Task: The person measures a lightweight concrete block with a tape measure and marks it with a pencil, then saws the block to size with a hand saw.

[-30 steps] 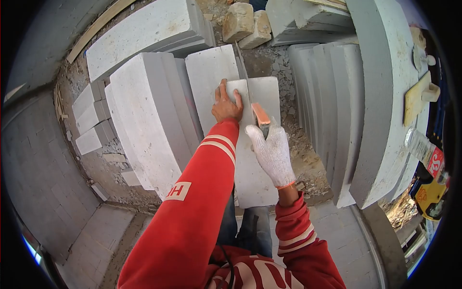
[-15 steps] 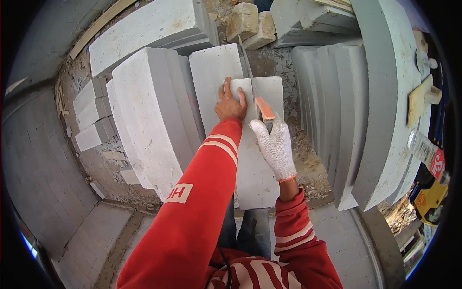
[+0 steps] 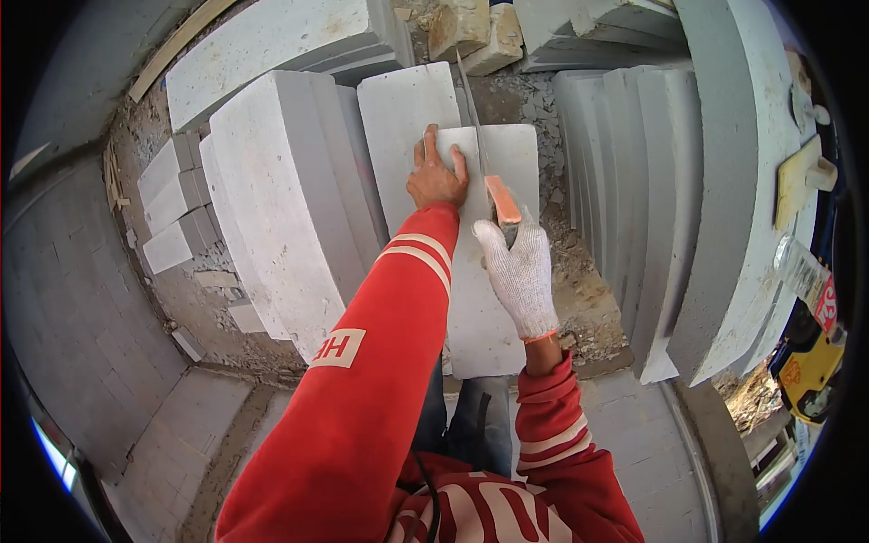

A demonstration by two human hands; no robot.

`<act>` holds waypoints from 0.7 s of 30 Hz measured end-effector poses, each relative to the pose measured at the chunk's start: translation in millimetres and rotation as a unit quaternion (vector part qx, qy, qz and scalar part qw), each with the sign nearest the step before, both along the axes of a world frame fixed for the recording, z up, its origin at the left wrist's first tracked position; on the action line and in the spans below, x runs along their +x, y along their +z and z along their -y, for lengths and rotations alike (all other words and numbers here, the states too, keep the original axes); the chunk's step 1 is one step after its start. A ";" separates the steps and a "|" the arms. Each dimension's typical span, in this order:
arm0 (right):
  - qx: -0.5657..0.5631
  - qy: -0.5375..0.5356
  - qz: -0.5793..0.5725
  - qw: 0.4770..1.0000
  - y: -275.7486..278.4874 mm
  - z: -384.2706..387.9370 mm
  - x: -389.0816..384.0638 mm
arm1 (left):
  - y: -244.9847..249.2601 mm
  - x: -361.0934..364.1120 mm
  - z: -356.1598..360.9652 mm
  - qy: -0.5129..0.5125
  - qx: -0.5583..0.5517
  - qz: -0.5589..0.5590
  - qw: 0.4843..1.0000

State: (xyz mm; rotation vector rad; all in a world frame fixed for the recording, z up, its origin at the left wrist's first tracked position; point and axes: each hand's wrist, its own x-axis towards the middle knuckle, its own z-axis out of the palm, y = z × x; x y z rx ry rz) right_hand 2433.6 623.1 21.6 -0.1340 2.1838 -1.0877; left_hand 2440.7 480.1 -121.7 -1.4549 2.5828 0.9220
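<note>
While the saw is pointing forward from the gripping fingers of the gloved right hand, its blade is sitting in a gap in the white block.
Left of those fingers, the bare left hand is resting at the block's edge, fingers spread wide. Beyond the fingertips, tan stones are lying; pale slabs are standing leftward.

Pale blocks on rubble-strewn ground
</note>
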 end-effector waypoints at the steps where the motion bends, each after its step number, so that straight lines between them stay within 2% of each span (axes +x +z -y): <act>1: 0.008 -0.014 0.056 0.998 23.3 -13.2 12.1 | -1.1 1.7 -6.0 -0.006 0.004 -0.008 1.000; 2: 0.004 -0.022 0.099 0.995 52.2 -24.2 26.4 | -8.8 -1.7 -2.4 -0.011 0.007 -0.027 1.000; 4: -0.012 -0.042 0.109 0.993 104.4 -45.9 47.7 | -12.4 2.8 1.5 -0.010 -0.012 -0.009 1.000; 5: -0.006 -0.033 0.132 0.991 108.0 -50.8 53.0 | -5.9 12.3 -1.9 0.000 -0.008 0.014 1.000; 7: -0.002 -0.069 0.149 0.986 102.3 -51.1 50.6 | 1.0 0.5 -0.2 -0.006 0.000 0.013 1.000; 10: 0.024 0.000 0.112 0.993 25.4 -4.3 5.2 | -2.4 2.6 -0.4 -0.012 -0.005 0.004 1.000; 12: -0.022 -0.027 0.074 0.997 8.2 8.3 -0.7 | -1.3 -5.1 6.0 -0.016 -0.014 -0.004 1.000; 13: -0.059 -0.046 0.046 0.996 6.5 9.8 -0.9 | -0.3 -6.5 7.1 -0.015 -0.018 -0.003 1.000; 15: 0.017 -0.023 0.099 0.995 27.5 -19.8 28.7 | 0.1 0.9 -3.4 -0.019 -0.010 0.000 1.000; 17: -0.070 -0.091 0.104 0.988 78.6 -45.9 64.4 | -8.4 2.1 1.6 -0.022 -0.029 -0.007 0.999; 19: -0.030 -0.062 0.102 0.992 101.5 -77.5 95.8 | 0.3 6.8 -2.2 0.005 -0.003 0.016 1.000; 21: -0.047 -0.050 0.073 0.995 79.8 -77.7 89.5 | -0.8 0.6 -0.3 -0.011 -0.016 -0.005 1.000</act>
